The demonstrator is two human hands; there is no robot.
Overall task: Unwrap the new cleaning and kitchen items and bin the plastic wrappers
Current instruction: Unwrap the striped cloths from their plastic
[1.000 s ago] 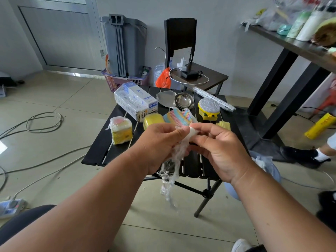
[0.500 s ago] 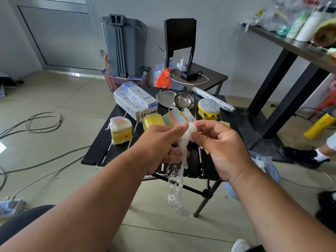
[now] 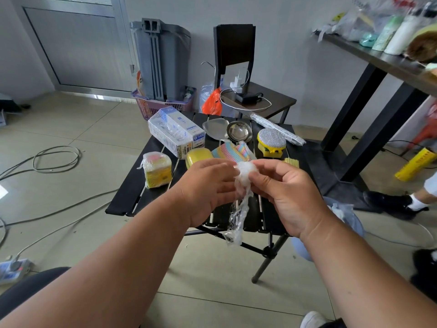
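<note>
Presently both hands, left hand (image 3: pixel 208 188) and right hand (image 3: pixel 283 192), pinch a crumpled plastic wrapper (image 3: pixel 243 176) between curled fingertips, its tail hanging above the near edge of the black folding table (image 3: pixel 132 197).

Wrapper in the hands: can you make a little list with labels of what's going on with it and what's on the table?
holding: both hands, left hand and right hand, pinch the wrapper
wrapper: clear plastic, bunched on top, tail hanging down
table: black slats
still wrapped: sponges, box
also there: ladle, scrubber, yellow sponge, striped cloth
</note>
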